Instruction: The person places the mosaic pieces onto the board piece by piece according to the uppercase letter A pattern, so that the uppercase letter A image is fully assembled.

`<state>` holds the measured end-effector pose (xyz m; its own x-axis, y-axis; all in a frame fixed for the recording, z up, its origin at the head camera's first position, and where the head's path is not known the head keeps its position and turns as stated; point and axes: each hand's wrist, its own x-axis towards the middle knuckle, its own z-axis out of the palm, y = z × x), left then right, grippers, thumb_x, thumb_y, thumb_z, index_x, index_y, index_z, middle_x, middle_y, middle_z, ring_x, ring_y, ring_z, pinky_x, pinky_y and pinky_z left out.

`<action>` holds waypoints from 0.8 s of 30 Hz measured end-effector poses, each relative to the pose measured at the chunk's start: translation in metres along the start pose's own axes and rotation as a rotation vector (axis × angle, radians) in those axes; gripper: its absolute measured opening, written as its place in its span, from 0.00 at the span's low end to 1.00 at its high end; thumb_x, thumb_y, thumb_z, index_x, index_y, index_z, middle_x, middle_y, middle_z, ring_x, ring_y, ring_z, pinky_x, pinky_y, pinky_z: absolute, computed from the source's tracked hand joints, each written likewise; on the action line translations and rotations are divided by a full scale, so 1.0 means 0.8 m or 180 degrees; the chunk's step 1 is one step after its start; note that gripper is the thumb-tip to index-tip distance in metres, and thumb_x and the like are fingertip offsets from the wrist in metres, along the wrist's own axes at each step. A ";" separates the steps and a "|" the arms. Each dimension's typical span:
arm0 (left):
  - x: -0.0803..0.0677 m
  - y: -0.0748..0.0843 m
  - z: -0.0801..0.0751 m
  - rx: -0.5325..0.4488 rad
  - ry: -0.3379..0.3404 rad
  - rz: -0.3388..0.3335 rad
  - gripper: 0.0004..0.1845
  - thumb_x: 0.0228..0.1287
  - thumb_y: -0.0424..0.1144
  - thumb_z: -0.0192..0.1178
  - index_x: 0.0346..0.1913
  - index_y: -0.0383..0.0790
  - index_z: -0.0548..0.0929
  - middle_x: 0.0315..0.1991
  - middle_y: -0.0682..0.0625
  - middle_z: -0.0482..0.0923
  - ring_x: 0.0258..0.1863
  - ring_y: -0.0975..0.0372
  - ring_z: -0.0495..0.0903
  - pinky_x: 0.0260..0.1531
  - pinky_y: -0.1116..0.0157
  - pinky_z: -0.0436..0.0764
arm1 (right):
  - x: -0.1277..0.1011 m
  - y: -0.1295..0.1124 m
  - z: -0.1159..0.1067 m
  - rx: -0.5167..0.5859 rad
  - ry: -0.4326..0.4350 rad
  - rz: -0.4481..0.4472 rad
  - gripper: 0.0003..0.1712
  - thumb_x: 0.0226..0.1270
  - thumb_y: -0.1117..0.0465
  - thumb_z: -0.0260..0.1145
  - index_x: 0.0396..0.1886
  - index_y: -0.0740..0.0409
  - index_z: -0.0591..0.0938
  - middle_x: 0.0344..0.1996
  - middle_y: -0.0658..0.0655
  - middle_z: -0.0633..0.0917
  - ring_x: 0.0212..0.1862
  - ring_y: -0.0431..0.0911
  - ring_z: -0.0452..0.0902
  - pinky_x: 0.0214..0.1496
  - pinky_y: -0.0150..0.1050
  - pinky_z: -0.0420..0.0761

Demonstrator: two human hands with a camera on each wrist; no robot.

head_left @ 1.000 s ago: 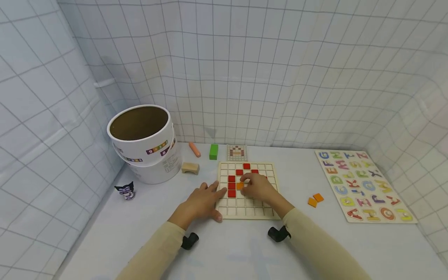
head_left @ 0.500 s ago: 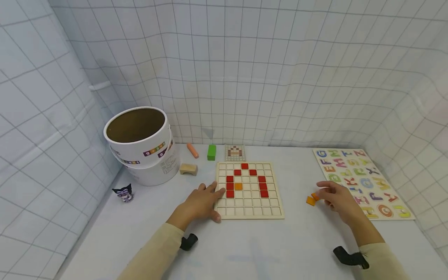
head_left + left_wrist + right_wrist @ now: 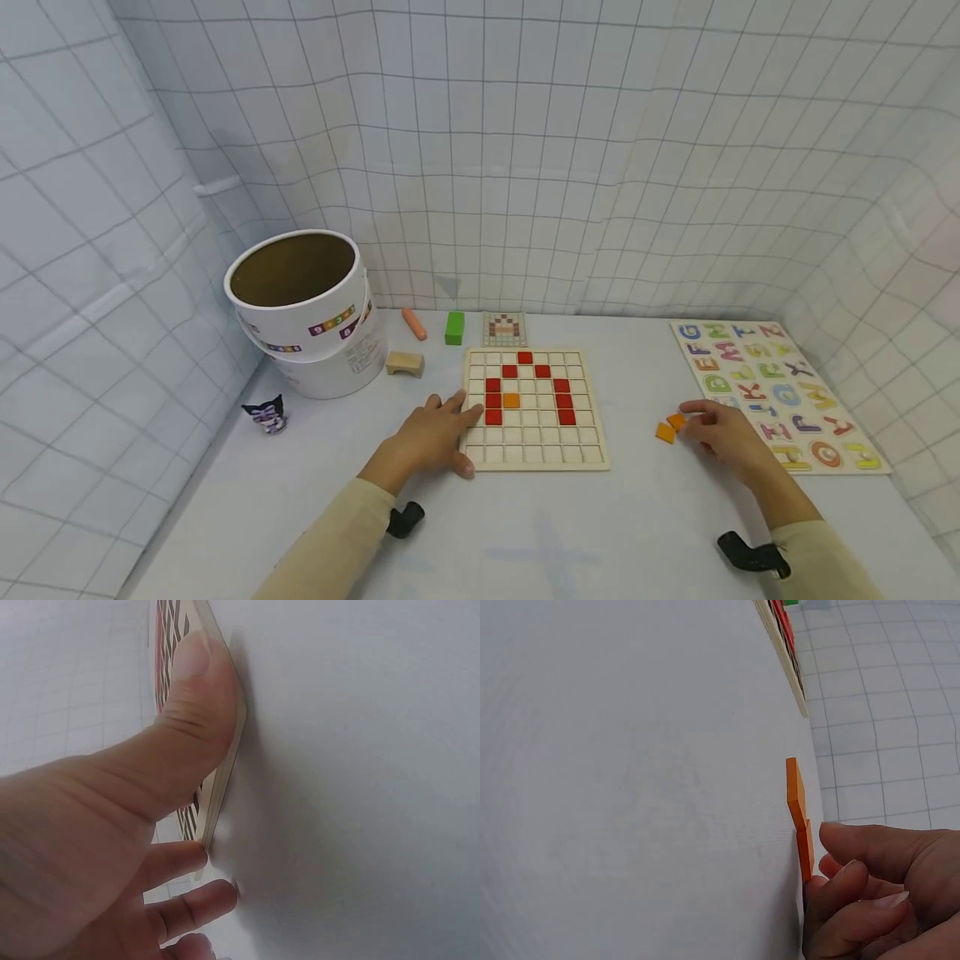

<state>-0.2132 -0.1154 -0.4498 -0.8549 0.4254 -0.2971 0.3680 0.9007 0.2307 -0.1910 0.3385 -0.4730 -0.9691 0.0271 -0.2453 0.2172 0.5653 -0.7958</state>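
A wooden grid board (image 3: 540, 457) lies on the table with red square tiles (image 3: 492, 386) in an arch and one orange tile (image 3: 512, 401) inside it. My left hand (image 3: 429, 437) rests at the board's left edge, its fingers spread. In the left wrist view, the thumb (image 3: 191, 705) lies against the board's edge (image 3: 220, 780). My right hand (image 3: 723, 437) is at two loose orange tiles, one at the left (image 3: 664, 432) and one by the fingertips (image 3: 677, 422). In the right wrist view, the fingers are loosely bent beside the nearer tile (image 3: 806, 851); whether they touch it is unclear.
Behind the board lie a small pattern card (image 3: 505, 330), a green block (image 3: 454, 328), an orange stick (image 3: 414, 323) and a wooden arch block (image 3: 405, 364). A white bucket (image 3: 307, 333) and a small figurine (image 3: 268, 414) stand left. An alphabet board (image 3: 783, 398) lies right.
My right hand has gone from the board's orange tile to the loose orange tiles at the right, leaving that tile in the grid. My left hand has stayed at the board's edge.
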 end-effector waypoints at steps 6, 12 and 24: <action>-0.001 -0.001 0.000 -0.0009 0.0017 -0.0017 0.53 0.45 0.57 0.79 0.77 0.53 0.68 0.80 0.42 0.57 0.67 0.46 0.65 0.63 0.46 0.71 | 0.006 -0.001 0.009 -0.0381 0.0136 -0.0120 0.23 0.67 0.64 0.68 0.61 0.68 0.79 0.38 0.58 0.76 0.35 0.47 0.69 0.32 0.35 0.71; -0.001 0.000 0.000 0.0011 0.0024 0.0010 0.53 0.45 0.58 0.79 0.77 0.52 0.68 0.80 0.42 0.58 0.67 0.46 0.65 0.63 0.46 0.71 | 0.006 -0.006 0.010 -0.0561 0.0161 -0.0095 0.22 0.67 0.63 0.70 0.57 0.67 0.78 0.38 0.59 0.77 0.38 0.51 0.71 0.36 0.39 0.72; 0.000 -0.001 0.000 -0.0043 0.0030 0.0043 0.53 0.46 0.57 0.79 0.77 0.52 0.68 0.80 0.42 0.57 0.68 0.45 0.64 0.66 0.45 0.69 | 0.005 -0.005 0.009 -0.0345 0.0207 -0.0002 0.22 0.72 0.57 0.67 0.56 0.67 0.76 0.38 0.59 0.80 0.35 0.47 0.73 0.31 0.37 0.75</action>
<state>-0.2130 -0.1159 -0.4499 -0.8533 0.4366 -0.2851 0.3747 0.8936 0.2472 -0.1950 0.3307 -0.4748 -0.9755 0.0782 -0.2054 0.2060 0.6510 -0.7306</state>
